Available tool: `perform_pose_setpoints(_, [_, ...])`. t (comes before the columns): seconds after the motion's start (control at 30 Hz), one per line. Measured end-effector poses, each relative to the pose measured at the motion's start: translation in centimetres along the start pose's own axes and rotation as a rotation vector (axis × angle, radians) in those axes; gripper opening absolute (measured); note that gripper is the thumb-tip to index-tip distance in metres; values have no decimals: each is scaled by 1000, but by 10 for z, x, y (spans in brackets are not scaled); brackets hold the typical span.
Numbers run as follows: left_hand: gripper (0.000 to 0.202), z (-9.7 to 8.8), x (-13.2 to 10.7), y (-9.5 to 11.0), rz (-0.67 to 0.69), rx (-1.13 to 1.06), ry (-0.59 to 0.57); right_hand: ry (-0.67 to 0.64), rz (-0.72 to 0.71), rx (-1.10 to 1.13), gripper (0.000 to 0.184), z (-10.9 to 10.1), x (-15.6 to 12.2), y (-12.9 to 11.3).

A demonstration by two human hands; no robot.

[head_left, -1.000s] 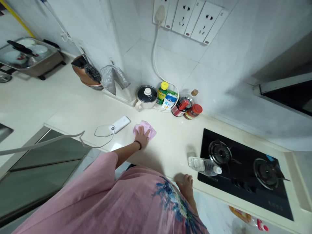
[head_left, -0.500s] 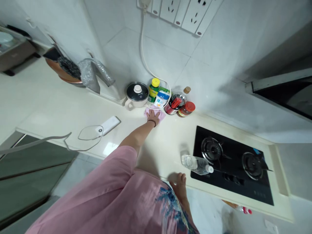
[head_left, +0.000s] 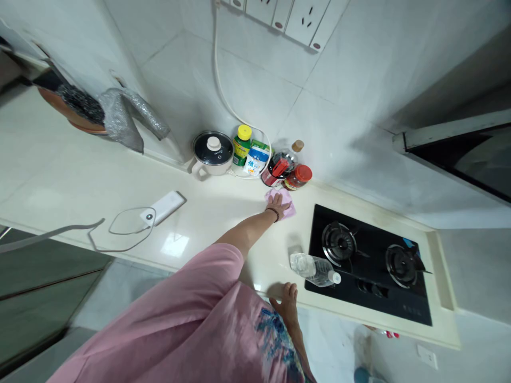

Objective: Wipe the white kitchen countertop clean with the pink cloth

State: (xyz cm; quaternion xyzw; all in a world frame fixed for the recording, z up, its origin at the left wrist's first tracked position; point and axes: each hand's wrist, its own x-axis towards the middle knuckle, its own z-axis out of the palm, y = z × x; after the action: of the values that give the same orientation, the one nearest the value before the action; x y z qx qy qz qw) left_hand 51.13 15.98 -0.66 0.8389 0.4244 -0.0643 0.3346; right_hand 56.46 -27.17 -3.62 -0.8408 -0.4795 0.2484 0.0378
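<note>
My left hand [head_left: 278, 206], with a dark beaded bracelet at the wrist, lies flat with fingers spread on a pink cloth [head_left: 290, 209], pressing it to the pale countertop [head_left: 223, 205]. Just behind the cloth stand a red-lidded jar [head_left: 297, 178] and a dark bottle with a red cap [head_left: 275, 173]. My right hand [head_left: 288, 302] rests at the counter's front edge, fingers extended and holding nothing. Beyond it, a clear plastic bottle [head_left: 315, 268] with a white cap appears near the left edge of the black gas stove [head_left: 367, 260].
A small lidded pot [head_left: 213, 154], a yellow-capped green bottle [head_left: 241, 146] and a white-blue packet [head_left: 255, 161] line the wall. A white power bank [head_left: 165, 207] with a looped cable lies left. A power cord [head_left: 219, 80] hangs from the sockets [head_left: 307, 21].
My left hand has slid the pink cloth to the right, from in front of the packet to in front of the red-lidded jar. My right hand stays at the counter edge. The view has shifted slightly.
</note>
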Motion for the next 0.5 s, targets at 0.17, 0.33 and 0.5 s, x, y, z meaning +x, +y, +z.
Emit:
perform_pose_setpoints(0.17, [81,-6,-18,-28,29,46,4,-22,58,-10,72,-12,0,-13])
perform_pose_setpoints(0.33, [75,-11,-78,-86,-156,46,97,8,53,5,67,-13,3,-13])
perform_pose_setpoints(0.5, [74,-35,-141,-161,-382,56,158,65,16,-23,65,-6,5,-7])
